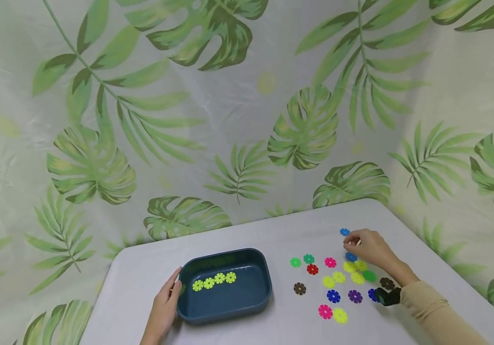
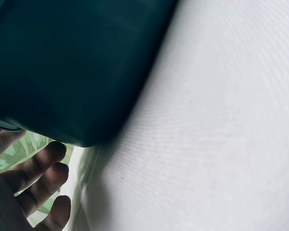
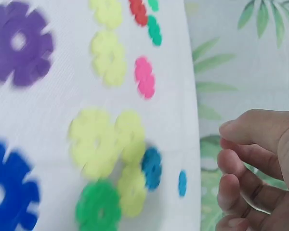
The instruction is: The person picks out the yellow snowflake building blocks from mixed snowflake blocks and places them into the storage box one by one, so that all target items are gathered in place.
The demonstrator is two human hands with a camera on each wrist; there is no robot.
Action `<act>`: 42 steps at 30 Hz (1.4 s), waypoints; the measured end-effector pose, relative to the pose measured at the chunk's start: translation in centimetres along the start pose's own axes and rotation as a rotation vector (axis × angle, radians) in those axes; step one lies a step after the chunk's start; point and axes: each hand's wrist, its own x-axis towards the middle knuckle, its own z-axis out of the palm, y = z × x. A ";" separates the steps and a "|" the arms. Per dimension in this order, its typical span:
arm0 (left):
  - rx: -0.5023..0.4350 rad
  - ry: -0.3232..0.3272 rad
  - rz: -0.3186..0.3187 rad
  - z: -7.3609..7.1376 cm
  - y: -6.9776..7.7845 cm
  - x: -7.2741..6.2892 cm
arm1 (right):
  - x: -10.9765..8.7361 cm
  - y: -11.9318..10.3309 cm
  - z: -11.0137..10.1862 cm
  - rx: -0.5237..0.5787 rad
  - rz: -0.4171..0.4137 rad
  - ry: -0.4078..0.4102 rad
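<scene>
My left hand [image 1: 166,303] holds the left rim of a dark blue plastic tub [image 1: 223,314], thumb and forefinger at the edge. In the left wrist view the other fingers [image 2: 52,175] hang loosely off its wall. Inside the tub lies a row of yellow notched discs [image 1: 219,278]. Over the table's right side my right hand [image 1: 369,247] hovers above a blue disc [image 1: 351,257], with another blue disc [image 1: 345,232] just beyond its fingertips. Its fingers curve loosely, thumb tip close to the forefinger, and nothing shows between them in the right wrist view.
Scattered discs cover the table right of the tub: pink [image 1: 330,262], red [image 1: 312,269], brown [image 1: 300,288], purple [image 1: 355,296], green [image 1: 369,276] and several yellow ones [image 1: 339,277]. A leaf-patterned curtain [image 1: 238,120] hangs behind the white table [image 1: 285,326].
</scene>
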 end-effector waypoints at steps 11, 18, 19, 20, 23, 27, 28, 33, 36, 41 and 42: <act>0.000 0.007 0.007 -0.2 0.1 0.1 | -2.8 2.8 -0.8 -0.010 0.132 -0.112; 0.001 0.008 0.015 -0.1 0.1 0.1 | -3.2 3.2 -0.5 -0.030 0.137 -0.144; 0.000 0.006 0.011 -0.1 0.1 0.1 | -3.2 3.2 -0.5 -0.031 0.137 -0.144; 0.002 0.006 0.010 -0.1 0.0 0.1 | -3.3 3.3 -0.5 -0.034 0.137 -0.143; 0.003 0.005 0.007 0.0 -0.1 0.2 | -3.4 3.2 -0.4 -0.040 0.138 -0.140; 0.004 0.004 0.007 0.0 -0.1 0.1 | -3.4 3.4 -0.1 -0.050 0.135 -0.127; 0.004 0.005 0.007 0.0 -0.1 0.1 | -3.4 3.4 0.0 -0.050 0.134 -0.124; 0.001 0.007 -0.002 0.0 -0.2 0.2 | -3.3 3.6 0.2 -0.046 0.131 -0.105; 0.002 0.007 -0.005 0.0 -0.1 0.2 | -3.3 3.5 0.3 -0.053 0.132 -0.095; 0.008 0.003 -0.005 0.0 0.0 0.1 | -3.4 3.5 0.7 -0.073 0.132 -0.085; 0.008 0.002 -0.006 0.0 0.1 0.1 | -3.4 3.5 0.7 -0.075 0.131 -0.085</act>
